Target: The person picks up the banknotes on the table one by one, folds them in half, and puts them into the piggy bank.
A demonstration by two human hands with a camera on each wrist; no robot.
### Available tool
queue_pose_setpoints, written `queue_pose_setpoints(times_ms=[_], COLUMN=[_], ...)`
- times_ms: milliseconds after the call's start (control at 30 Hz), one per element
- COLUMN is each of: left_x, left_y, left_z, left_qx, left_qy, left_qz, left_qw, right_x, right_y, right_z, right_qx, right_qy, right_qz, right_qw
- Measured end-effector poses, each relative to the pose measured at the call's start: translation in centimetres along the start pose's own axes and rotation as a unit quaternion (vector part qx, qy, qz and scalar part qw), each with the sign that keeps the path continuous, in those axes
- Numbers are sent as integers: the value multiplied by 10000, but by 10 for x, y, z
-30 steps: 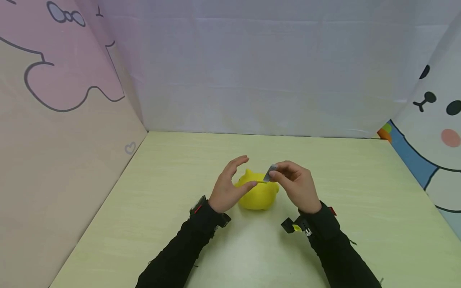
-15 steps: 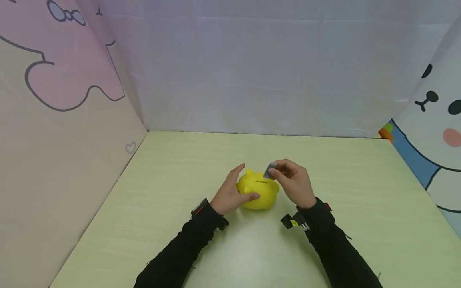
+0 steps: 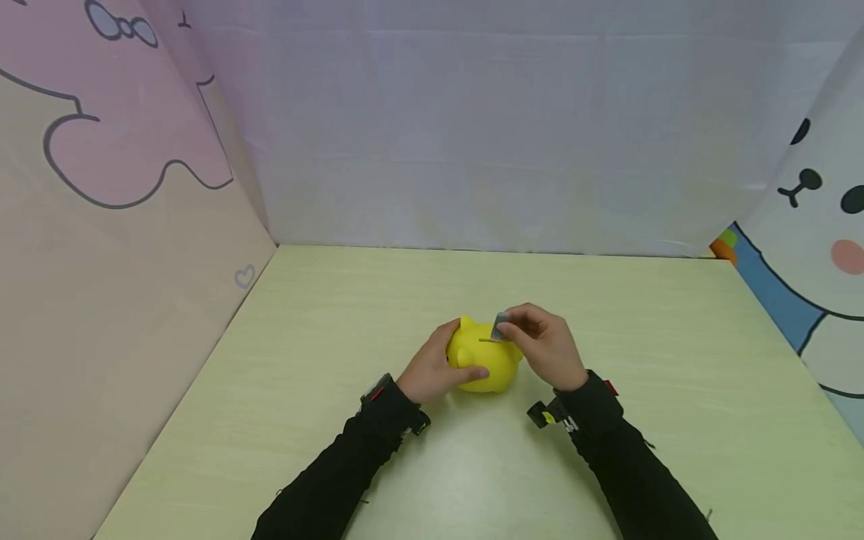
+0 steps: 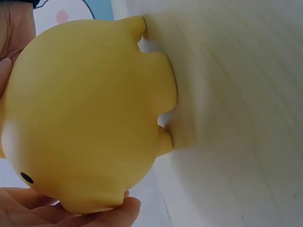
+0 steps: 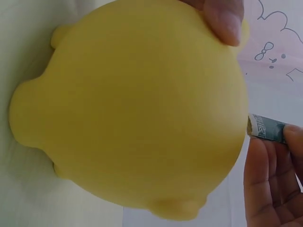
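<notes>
A round yellow piggy bank (image 3: 498,369) stands upright on the table, its narrow slot facing up. My left hand (image 3: 430,369) grips its left side, the thumb across the near face and the fingers round the far side. In the left wrist view, fingertips (image 4: 124,213) press near one rounded bump. My right hand (image 3: 551,351) pinches a small folded banknote (image 3: 498,327) between thumb and fingers above the slot. The right wrist view shows the banknote's (image 5: 268,128) lower end touching the top of the bank; whether it has entered the slot I cannot tell.
The pale wooden table (image 3: 351,315) stretches round both hands. A whitish cloth (image 3: 472,150) hangs behind it, and printed cartoon panels stand at the left and right. Each sleeve carries a small strapped-on device at the wrist.
My left hand has come down from above the slot and taken hold of the piggy bank. The right hand has moved slightly left, bringing the banknote down to the slot.
</notes>
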State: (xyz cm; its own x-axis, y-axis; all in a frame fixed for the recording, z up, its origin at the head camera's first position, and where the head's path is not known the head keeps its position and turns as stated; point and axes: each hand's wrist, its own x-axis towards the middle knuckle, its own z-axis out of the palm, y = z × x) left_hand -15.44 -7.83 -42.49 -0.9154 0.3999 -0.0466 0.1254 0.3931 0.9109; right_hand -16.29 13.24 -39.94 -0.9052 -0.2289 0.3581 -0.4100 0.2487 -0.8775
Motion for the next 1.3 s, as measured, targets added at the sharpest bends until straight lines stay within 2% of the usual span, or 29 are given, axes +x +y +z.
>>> queue_pose_setpoints(times_ms=[633,967,1300], left_x=[1,1,1], left_y=[0,0,-3], left_z=[-1,-1,0], left_qx=[31,48,64], left_qy=[18,3,31], left_qz=[25,73,174], left_qw=[10000,10000,9998], right_x=[1,0,-3], right_y=[1,3,6], right_z=[2,5,5], right_qx=[-478,-948,-1085], right_qy=[-84,-111,-206], right_qz=[-290,-255,-241], right_qw=[9984,9951,9936])
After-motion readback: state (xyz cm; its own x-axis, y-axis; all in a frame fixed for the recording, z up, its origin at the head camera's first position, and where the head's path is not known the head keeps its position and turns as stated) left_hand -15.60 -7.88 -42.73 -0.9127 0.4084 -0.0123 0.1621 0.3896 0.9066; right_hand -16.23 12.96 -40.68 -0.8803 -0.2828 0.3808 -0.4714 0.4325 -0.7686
